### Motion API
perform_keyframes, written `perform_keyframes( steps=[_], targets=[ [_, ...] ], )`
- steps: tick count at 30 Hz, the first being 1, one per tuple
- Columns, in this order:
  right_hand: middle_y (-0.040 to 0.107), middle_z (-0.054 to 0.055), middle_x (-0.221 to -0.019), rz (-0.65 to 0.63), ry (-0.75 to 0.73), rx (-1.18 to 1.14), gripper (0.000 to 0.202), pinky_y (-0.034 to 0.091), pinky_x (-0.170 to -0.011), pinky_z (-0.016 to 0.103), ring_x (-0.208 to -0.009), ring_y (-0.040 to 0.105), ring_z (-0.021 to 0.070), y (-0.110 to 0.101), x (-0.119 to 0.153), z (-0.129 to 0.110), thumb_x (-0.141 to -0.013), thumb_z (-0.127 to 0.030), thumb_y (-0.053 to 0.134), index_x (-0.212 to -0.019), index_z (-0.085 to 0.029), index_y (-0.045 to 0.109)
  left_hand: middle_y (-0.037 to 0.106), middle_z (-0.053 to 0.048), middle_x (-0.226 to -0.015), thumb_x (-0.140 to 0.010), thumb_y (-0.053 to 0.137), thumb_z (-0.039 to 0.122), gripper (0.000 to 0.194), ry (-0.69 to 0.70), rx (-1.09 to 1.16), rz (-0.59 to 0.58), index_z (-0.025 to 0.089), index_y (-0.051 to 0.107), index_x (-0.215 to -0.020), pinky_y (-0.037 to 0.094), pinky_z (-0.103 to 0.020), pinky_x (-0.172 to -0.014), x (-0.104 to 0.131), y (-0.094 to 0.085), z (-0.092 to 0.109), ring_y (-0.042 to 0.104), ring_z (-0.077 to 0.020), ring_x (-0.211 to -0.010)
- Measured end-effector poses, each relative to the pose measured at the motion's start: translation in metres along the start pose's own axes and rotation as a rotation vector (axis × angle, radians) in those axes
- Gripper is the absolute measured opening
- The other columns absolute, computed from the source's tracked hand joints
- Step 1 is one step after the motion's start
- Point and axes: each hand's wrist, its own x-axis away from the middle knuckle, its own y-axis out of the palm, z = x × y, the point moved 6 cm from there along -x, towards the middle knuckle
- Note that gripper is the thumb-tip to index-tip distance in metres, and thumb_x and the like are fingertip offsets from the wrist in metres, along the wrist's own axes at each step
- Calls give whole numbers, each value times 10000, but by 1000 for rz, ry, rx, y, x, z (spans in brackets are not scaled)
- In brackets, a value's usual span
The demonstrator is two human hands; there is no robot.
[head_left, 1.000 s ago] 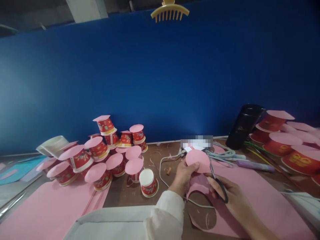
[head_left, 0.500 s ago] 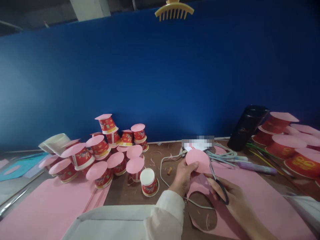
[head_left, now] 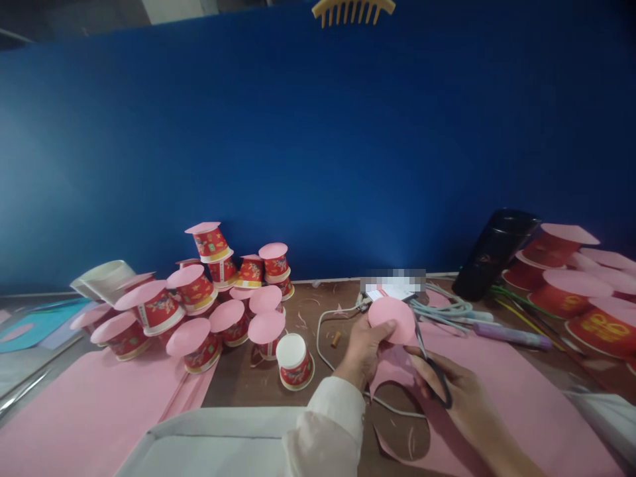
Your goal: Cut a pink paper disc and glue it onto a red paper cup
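Observation:
My left hand [head_left: 365, 348] pinches a pink paper disc [head_left: 390, 317] between thumb and fingers, holding it up over the table. In my right hand [head_left: 450, 384] is a pair of scissors [head_left: 437, 381] with dark handles; the blades run up along the disc's right edge. Whether the blades are parted, I cannot tell. Below both hands lies a pink paper sheet [head_left: 489, 391] with a round hole cut in it. An upside-down red paper cup [head_left: 294, 368] with a bare white base stands left of my left hand.
Several red cups topped with pink discs [head_left: 189, 336] are stacked at the left, more cups [head_left: 569, 291] at the right. A black bottle [head_left: 491, 255] leans by the blue partition [head_left: 318, 146]. Grey cables [head_left: 320, 331], a purple marker [head_left: 511, 336] and a white tray [head_left: 213, 421] lie around.
The view has tilted and shifted slightly, so the cups and partition sit a little differently. Both hands keep their hold on the disc and scissors, almost unmoved.

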Motion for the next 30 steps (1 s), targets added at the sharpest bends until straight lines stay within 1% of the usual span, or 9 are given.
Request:
perform_keyframes(
  steps=[3,6,9,13,17,19,24,27,30],
  targets=[
    [653,8,-595,11,10,-11,551,539,-639,335,-622,631,235,0,0,1,-760,-620,739,-1097,-193,830,742,-118,-825,-423,1009,427,682,3,-41,-14,91,749,-957,543,-363,-746,-2,-3,-2,686,-245,-754],
    [630,-2,-573,18,21,-43,587,523,-616,323,-583,597,205,0,0,0,-750,-639,737,-1084,-165,824,739,-106,-809,-437,1009,438,684,13,-96,-34,88,756,-967,532,-350,-721,-2,-4,-1,660,-213,-697],
    [632,-6,-570,36,27,-76,544,507,-590,309,-566,577,189,1,2,-3,-731,-594,766,-1053,-159,823,743,-101,-808,-436,1008,454,682,12,-146,-37,91,760,-957,524,-332,-688,0,-4,2,641,-192,-668],
    [640,-8,-576,63,43,-129,458,510,-594,313,-568,580,193,0,5,-5,-711,-525,800,-1007,-177,829,752,-95,-814,-466,1000,462,661,16,-171,-56,103,759,-967,529,-325,-697,2,-4,3,643,-188,-679],
    [640,-10,-571,45,75,-95,493,510,-610,308,-586,586,198,-1,5,-4,-718,-600,781,-991,-193,832,754,-96,-823,-470,999,458,671,21,-181,-44,102,759,-986,526,-323,-702,0,-7,1,641,-185,-684],
    [626,-13,-563,43,66,-77,515,503,-606,303,-585,580,195,-2,5,-4,-721,-631,769,-983,-192,833,752,-101,-830,-466,1000,457,683,22,-176,-40,98,758,-993,523,-326,-710,-1,-9,0,643,-191,-694],
    [616,-10,-562,44,21,-70,555,514,-618,316,-582,580,200,-3,4,-6,-721,-652,766,-1019,-190,842,752,-112,-847,-484,996,448,666,32,-151,-57,93,765,-998,525,-341,-752,-4,-10,-2,657,-210,-736],
    [611,-9,-558,18,12,-55,572,507,-635,320,-589,583,203,-3,3,-4,-749,-663,744,-1036,-179,843,749,-106,-839,-480,996,448,663,31,-149,-53,96,764,-991,524,-340,-742,-6,-10,-2,647,-202,-723],
    [612,-10,-558,6,9,-50,611,492,-620,322,-581,577,202,-2,1,-1,-741,-670,746,-1075,-166,839,740,-99,-826,-461,1002,456,661,37,-146,-37,96,759,-961,511,-318,-710,-7,-11,-1,629,-184,-703]
  ],
)
